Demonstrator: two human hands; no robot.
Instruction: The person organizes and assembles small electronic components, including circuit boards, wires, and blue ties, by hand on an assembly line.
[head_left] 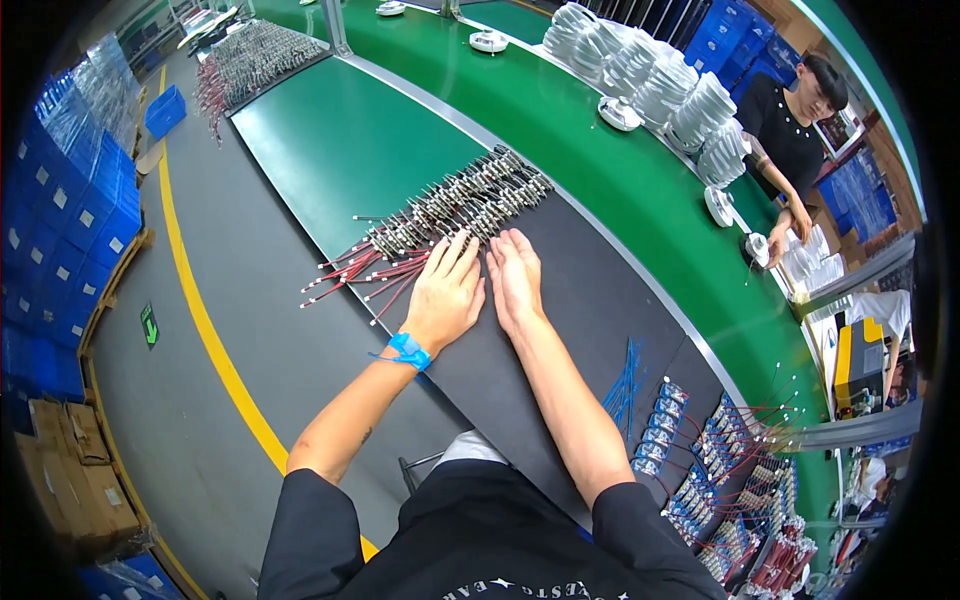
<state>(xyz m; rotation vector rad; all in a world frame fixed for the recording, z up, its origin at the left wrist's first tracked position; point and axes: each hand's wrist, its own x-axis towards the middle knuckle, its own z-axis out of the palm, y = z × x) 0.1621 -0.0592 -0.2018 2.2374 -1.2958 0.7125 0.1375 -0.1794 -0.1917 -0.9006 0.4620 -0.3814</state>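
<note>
Rows of small circuit boards [455, 205] stand packed on edge at the middle of the bench, their red and dark leads [350, 265] with white connectors hanging toward the left edge. My left hand [447, 297], with a blue strap [408, 350] on its wrist, lies back upward with fingers stretched out, its fingertips at the near side of the rows. Close beside it my right hand [516, 283] is turned on edge, fingers straight, palm facing left. Its fingertips are by the near right part of the rows; whether they touch the boards I cannot tell. Neither hand holds anything visible.
Blue cable ties [624, 390] and blue circuit boards [660, 428] with red wires lie at the right. Beyond a metal rail, a green conveyor [590, 190] carries white round housings [620, 114]. A co-worker [790, 140] handles parts across it. More boards [262, 62] cover the bench's far end.
</note>
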